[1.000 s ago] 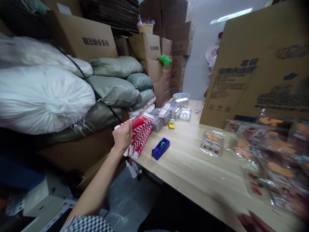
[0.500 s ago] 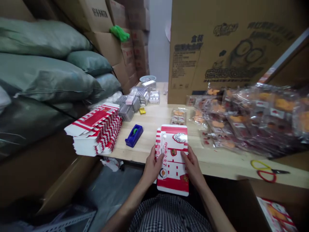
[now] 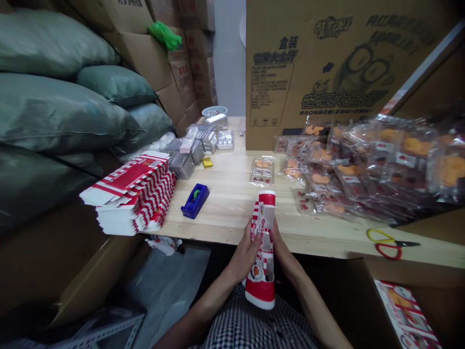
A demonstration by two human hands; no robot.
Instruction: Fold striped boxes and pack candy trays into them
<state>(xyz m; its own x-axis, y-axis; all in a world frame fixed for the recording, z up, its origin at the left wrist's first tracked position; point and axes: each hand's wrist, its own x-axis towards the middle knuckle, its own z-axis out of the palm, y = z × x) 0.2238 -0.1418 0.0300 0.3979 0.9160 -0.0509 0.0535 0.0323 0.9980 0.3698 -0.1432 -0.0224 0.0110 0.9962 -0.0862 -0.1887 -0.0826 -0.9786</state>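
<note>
A red and white printed cardboard box [image 3: 267, 252] is held upright between my two hands, over the table's front edge and my lap. Its faces bow outward, so it looks narrower and curved. My left hand [image 3: 247, 254] grips its left side, with the thumb on the printed front. Along the right side my right hand [image 3: 283, 247] presses, its fingers partly hidden behind the box. Just beyond the box lies a clear packet of small sweets [image 3: 263, 170]. To the left stands a blue tape dispenser [image 3: 195, 200] with green tape.
A stack of flat red and white boxes [image 3: 134, 189] sits at the left table edge. Clear plastic cases [image 3: 185, 160] stand behind it. Many sweet packets [image 3: 356, 169] pile up on the right, near scissors [image 3: 390, 243]. A large carton [image 3: 276, 106] stands behind; an open carton [image 3: 366, 291] is below right.
The flat box has been squeezed from its sides and now bows into a narrower, rounded shape. Both hands have drawn closer together. The camera view has shifted slightly.
</note>
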